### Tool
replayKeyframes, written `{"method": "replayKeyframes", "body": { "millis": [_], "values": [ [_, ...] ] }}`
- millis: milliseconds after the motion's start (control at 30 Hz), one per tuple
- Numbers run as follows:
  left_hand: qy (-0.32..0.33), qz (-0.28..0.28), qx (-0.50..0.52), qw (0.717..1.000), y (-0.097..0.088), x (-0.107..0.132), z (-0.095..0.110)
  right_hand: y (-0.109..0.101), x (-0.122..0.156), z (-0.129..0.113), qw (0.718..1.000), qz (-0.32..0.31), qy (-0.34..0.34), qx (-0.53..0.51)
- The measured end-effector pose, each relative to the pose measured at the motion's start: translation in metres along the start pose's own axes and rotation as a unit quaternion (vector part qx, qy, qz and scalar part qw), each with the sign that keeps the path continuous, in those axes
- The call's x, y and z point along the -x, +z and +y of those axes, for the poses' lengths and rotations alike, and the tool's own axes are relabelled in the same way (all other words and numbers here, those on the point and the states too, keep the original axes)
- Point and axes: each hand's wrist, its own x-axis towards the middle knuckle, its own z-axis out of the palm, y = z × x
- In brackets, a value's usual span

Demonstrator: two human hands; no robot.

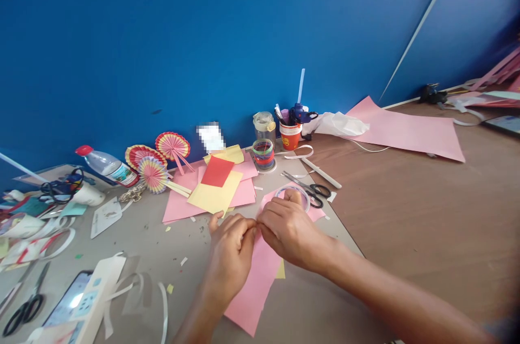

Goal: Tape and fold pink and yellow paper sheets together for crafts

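Note:
My left hand [231, 252] is closed, thumb and forefinger pinched together over a long pink paper strip [254, 290] on the table. Against its fingertips, my right hand [288, 227] is closed too, fingers curled. What the two pinch between them is too small to make out. A clear roll of tape [307, 200] shows just behind my right hand, partly covered by it; whether the fingers grip it I cannot tell. Under the strip, a bit of yellow paper [281, 270] sticks out. Black-handled scissors [314, 190] lie open just beyond the tape.
Folded paper fans [173, 146], a plastic bottle [108, 165] and stacked pink, yellow and red paper [218, 172] lie along the blue wall. A jar [264, 130] and a red cup of pens [290, 137] stand behind. At left are scissors [26, 311], a phone [69, 298] and a power strip [95, 292].

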Motion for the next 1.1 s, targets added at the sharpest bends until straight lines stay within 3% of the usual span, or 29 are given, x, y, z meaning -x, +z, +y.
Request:
{"method": "replayKeyframes", "body": {
  "millis": [367, 633, 867, 1100],
  "values": [
    [-0.002, 0.0, -0.002, 1.0, -0.0005, -0.0016, 0.0007, 0.0009, 0.0013, -0.0004, 1.0, -0.006, 0.014, -0.007],
    [-0.009, -0.005, 0.009, 1.0, -0.0005, -0.0012, -0.0021, -0.007, -0.0016, 0.0018, 0.995, -0.036, 0.028, -0.084],
    [-0.011, -0.014, 0.005, 1.0, -0.0008, -0.0019, 0.0005, -0.0029, 0.0006, 0.0, 0.999, -0.022, 0.024, -0.034],
    [-0.008, -0.014, 0.004, 1.0, -0.0008, -0.0014, -0.0014, -0.0051, -0.0003, 0.0021, 0.996, -0.043, 0.029, -0.074]
  ]
}}
